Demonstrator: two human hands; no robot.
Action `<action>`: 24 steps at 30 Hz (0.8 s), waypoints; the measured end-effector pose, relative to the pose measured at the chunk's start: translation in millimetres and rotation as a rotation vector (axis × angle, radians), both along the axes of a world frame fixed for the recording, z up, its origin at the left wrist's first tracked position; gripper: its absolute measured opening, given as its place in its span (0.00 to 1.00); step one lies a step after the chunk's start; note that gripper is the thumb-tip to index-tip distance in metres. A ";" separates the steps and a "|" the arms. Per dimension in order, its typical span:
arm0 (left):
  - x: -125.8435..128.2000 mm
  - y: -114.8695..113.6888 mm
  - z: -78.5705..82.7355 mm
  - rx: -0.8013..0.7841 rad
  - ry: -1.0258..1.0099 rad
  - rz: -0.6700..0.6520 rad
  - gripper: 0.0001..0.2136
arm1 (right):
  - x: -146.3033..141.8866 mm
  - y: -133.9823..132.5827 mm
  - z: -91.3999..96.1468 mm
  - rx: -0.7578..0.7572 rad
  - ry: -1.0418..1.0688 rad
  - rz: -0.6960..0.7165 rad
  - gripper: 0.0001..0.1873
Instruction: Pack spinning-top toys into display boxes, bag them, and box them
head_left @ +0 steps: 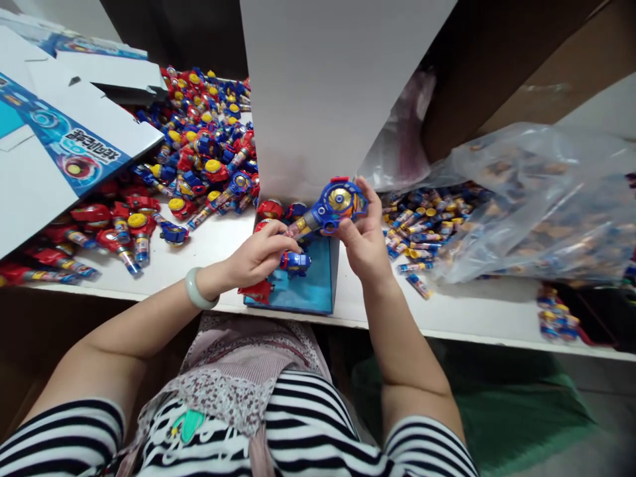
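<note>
Both hands were up on this blue-and-gold toy launcher [334, 207], holding it in the air over the middle of the white table [462, 311]. Left hand [258, 257] came in from the left with the wrist bent, fingers curled and pinching the launcher's clear tube end, and there was a pale jade bangle [197, 289] on that wrist. Right hand [365, 242] stood nearly upright, fingers wrapped behind the blue disc, thumb pressed against its lower edge. Right below sat a teal box [314, 286], with a blue toy piece [295, 262] and a red toy piece [257, 291] at it. A big heap of red and blue toys [199, 152] filled the upper left, and a clear plastic bag [527, 212] of printed tubes lay off to the right.
</note>
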State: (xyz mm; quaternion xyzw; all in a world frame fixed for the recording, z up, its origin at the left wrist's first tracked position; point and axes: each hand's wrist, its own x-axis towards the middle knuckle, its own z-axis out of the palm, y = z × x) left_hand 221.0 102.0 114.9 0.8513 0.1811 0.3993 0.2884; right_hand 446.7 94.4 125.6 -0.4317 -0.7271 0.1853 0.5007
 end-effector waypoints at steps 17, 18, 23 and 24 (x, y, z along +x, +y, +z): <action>-85.8 28.4 -18.5 -0.305 -0.210 0.594 0.10 | 37.9 -15.9 -79.0 0.088 -0.246 -0.133 0.26; -90.0 25.9 -20.9 -0.306 -0.197 0.606 0.09 | 37.4 -16.2 -77.5 0.071 -0.275 -0.078 0.26; -113.5 17.1 -35.8 -0.339 -0.167 0.642 0.10 | 47.1 -12.8 -76.6 0.191 -0.227 -0.022 0.27; -116.6 16.6 -40.1 -0.349 -0.157 0.634 0.11 | 49.2 -12.1 -78.9 0.222 -0.203 -0.045 0.27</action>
